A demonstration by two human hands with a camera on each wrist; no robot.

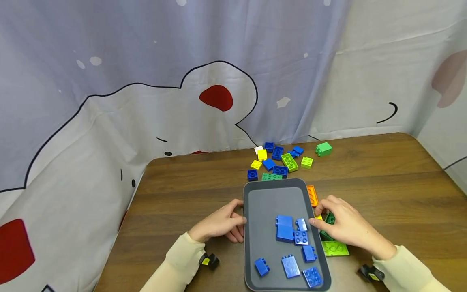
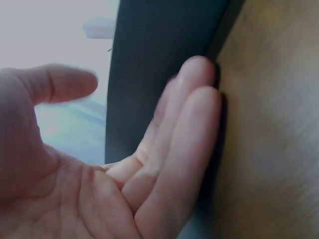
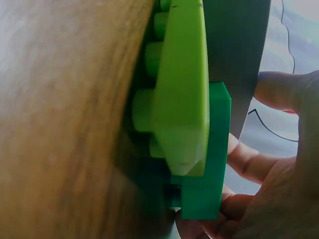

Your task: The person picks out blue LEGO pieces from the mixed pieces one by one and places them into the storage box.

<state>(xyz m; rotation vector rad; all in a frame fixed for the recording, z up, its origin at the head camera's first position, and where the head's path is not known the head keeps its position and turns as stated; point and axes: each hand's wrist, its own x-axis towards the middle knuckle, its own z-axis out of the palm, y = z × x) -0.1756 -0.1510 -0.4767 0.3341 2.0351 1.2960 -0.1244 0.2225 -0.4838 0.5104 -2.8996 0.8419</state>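
A grey rectangular tray [image 1: 260,251] lies on the table between both hands, carrying several blue toy bricks [image 1: 284,233] in its nearer half. My left hand [image 1: 222,223] is at the tray's left side, its fingers nearly straight along the outer wall in the left wrist view. The left thumb stands apart, up by the rim. On the opposite side is my right hand [image 1: 341,223], its thumb tip at the right rim and its fingers loosely bent. Dark green [image 1: 328,223] and lime green [image 1: 335,248] bricks sit beside the tray, partly under that hand.
Behind the tray lies a loose group of blue, yellow, green and white bricks [image 1: 279,170]. An orange brick [image 1: 312,196] lies against the tray's right side. A printed curtain [image 1: 146,117] hangs along the back of the brown wooden table [image 1: 397,178].
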